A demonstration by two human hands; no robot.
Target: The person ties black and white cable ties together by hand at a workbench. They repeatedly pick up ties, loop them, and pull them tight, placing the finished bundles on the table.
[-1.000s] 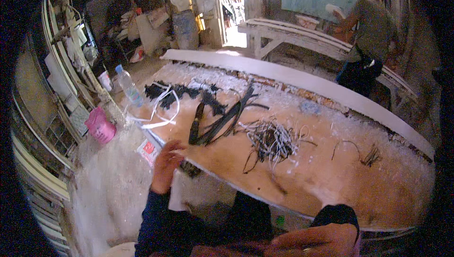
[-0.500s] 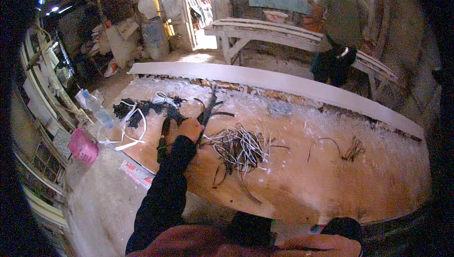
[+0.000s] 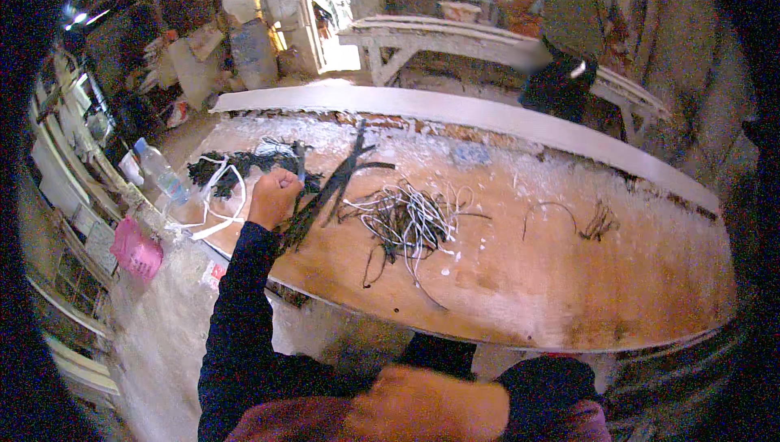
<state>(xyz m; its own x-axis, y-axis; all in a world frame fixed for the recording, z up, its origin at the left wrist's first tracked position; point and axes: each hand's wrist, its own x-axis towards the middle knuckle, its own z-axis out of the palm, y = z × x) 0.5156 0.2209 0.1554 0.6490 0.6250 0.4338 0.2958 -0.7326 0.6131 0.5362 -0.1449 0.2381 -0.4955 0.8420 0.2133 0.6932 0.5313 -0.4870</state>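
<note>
My left hand [image 3: 275, 197] is closed in a fist over the left part of the wooden tabletop [image 3: 520, 279]. A thin dark piece with a bluish spot rises beside its fingers; its kind is unclear. Just right of this hand lie long black strips [image 3: 337, 178], crossing each other. Behind and left of it is a heap of black cords [image 3: 215, 174] with a white strap [image 3: 230, 210] looped over it. A tangle of white and dark strings [image 3: 410, 218] sits mid-table. Close to my body, my right hand [image 3: 431, 405] is blurred, its fingers hidden.
A small dark string bundle [image 3: 600, 223] lies at the right. A pale raised board [image 3: 455, 109] lines the table's far edge. Left of the table are a plastic bottle [image 3: 166, 178] and a pink bag [image 3: 136, 249]. Another person [image 3: 565, 28] stands at a far bench [image 3: 455, 36].
My left hand has moved left, off the black strips, which now lie differently. My right hand has moved left in front of my body. The view has shifted slightly.
</note>
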